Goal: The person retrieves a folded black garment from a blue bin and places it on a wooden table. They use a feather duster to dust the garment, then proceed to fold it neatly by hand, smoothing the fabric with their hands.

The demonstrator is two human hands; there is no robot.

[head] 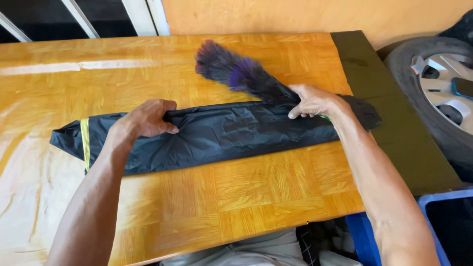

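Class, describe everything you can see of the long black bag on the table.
The black bag is long and narrow, of thin, shiny, crinkled material like plastic or nylon. It lies flat across the wooden table, with a yellow band near its left end. The left hand grips its upper edge; the right hand presses near its right end, where a dark purple feather duster meets it.

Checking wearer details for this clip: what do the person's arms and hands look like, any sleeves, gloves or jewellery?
Both forearms are bare, with no sleeves in view. The left hand and right hand wear no gloves; no rings, watch or wristband are visible.
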